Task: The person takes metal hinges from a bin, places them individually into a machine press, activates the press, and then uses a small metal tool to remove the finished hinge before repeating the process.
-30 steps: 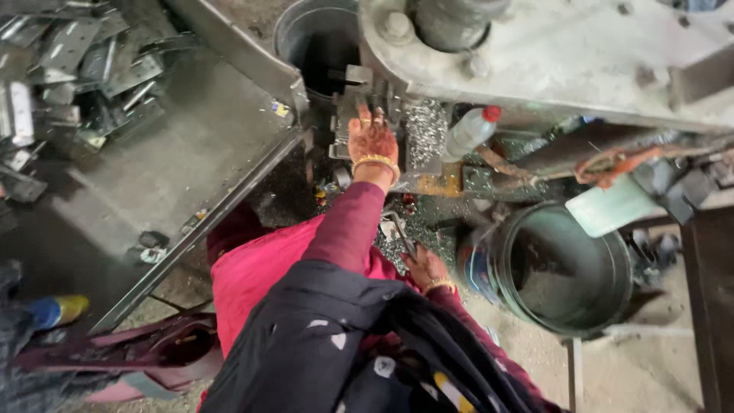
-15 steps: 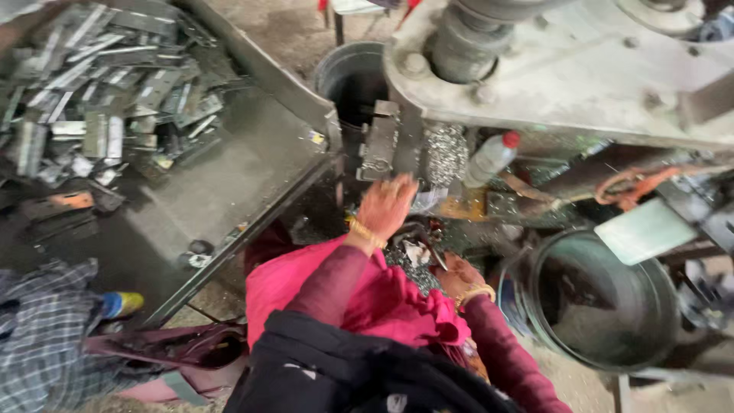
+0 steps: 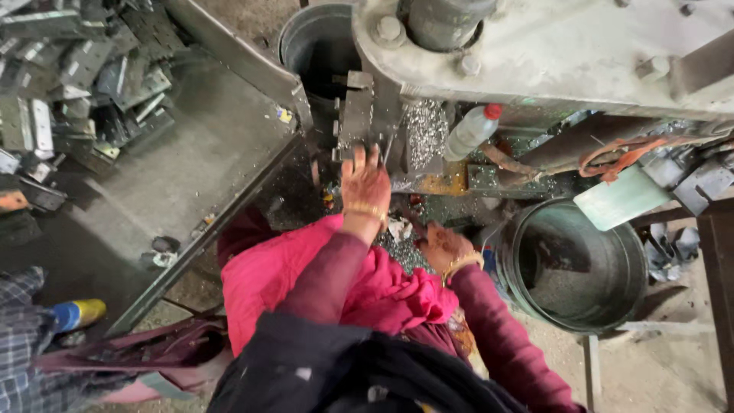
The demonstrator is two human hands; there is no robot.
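Nearest the camera, the person's dark jacket and pink garment [image 3: 306, 283] fill the lower frame.

Right hand [image 3: 443, 246]: held low, just beside a heap of small shiny metal pieces [image 3: 397, 248] at the lap. The grip is curled over the heap. Whether a piece is held cannot be told; the fingers hide it.

Left hand [image 3: 365, 182]: stretched forward, fingers spread flat, tips touching the steel die block [image 3: 355, 115] under the press head [image 3: 535, 46]. The grip is open and holds nothing that shows.

Beside the die, a patch of silvery chips [image 3: 424, 134] lies on the press bed, with a clear plastic bottle with a red cap [image 3: 472, 131] tilted just to its right. A round metal tub [image 3: 577, 264] stands to the right; it appears nearly empty. A second tub [image 3: 317, 42] stands behind the die.

Far left, a sheet-metal worktop [image 3: 191, 168] carries a pile of folded metal brackets [image 3: 69, 84].

Progress, as a judgement: feeding is mid-cycle. The heap at the lap is still sizeable, and the left hand is at the die.

Change from the earlier frames: the left hand was drawn back toward the lap half a second ago and has now returned to the die. The right hand stays at the heap. The camera view has shifted slightly.
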